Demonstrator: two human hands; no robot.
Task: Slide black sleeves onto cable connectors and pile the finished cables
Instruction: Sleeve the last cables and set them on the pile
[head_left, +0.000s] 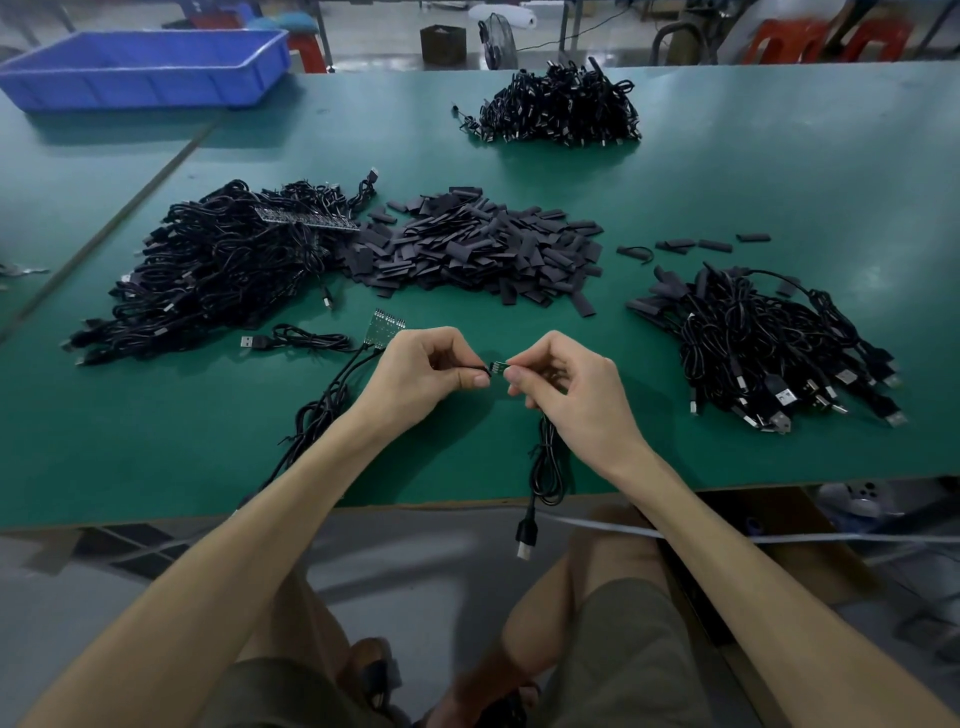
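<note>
My left hand (423, 371) pinches a thin black cable just behind its small green connector board (497, 368). My right hand (566, 384) pinches the other end of that board with thumb and forefinger. The black cable (545, 467) hangs from my right hand over the table's front edge, ending in a USB plug (524, 543). A heap of flat black sleeves (478, 249) lies behind my hands. To the left lies a pile of unsleeved cables (218, 270), to the right a pile of cables with sleeves (769, 343). I cannot see a sleeve in either hand.
A green mat (779, 182) covers the table. A small panel of connector boards (384, 327) with cables attached lies left of my left hand. Another cable pile (561, 106) sits far back. A blue bin (150, 67) stands at the back left. Loose sleeves (696, 244) lie scattered right of the heap.
</note>
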